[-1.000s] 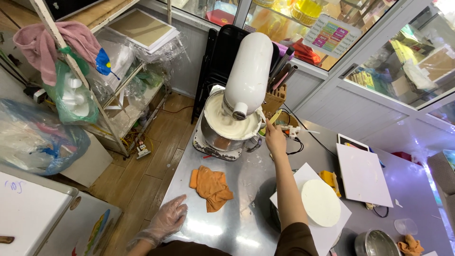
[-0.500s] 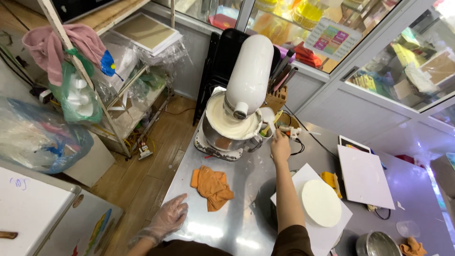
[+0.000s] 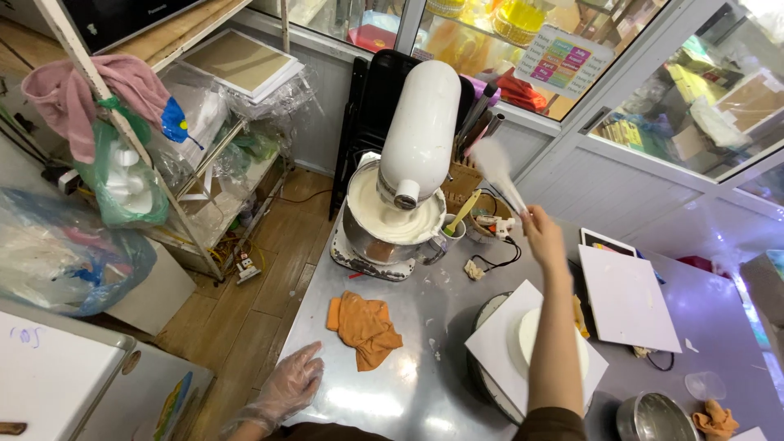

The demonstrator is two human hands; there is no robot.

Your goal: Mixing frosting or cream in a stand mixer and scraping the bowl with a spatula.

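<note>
Head view: right hand (image 3: 543,237) raised over the steel table (image 3: 408,400), arm stretched forward from the lower edge of frame, forearm running nearly straight up the picture. Fingers closed around the handle end of a white spatula (image 3: 500,170). Spatula is blurred; long axis runs diagonally, blade end pointing up and to the left, handle end down-right into the hand. Blade sits above and left of the hand, in the air between the hand and the white stand mixer (image 3: 418,139), near the mixer head but not touching it as far as can be told. Mixer bowl (image 3: 392,224) full of white cream, just left of the hand and lower.

Left hand (image 3: 286,392), in a clear plastic glove, lies flat on the table near its front-left edge, fingers spread wide, holding nothing. Orange cloth (image 3: 365,325) lies crumpled on the table just up-right of that hand, apart from it.

Under the right forearm: white round cake (image 3: 524,341) on a white square board (image 3: 498,347). White rectangular board (image 3: 627,298) right of the arm. Second orange cloth (image 3: 715,416) at lower right beside a steel bowl (image 3: 649,418).
</note>
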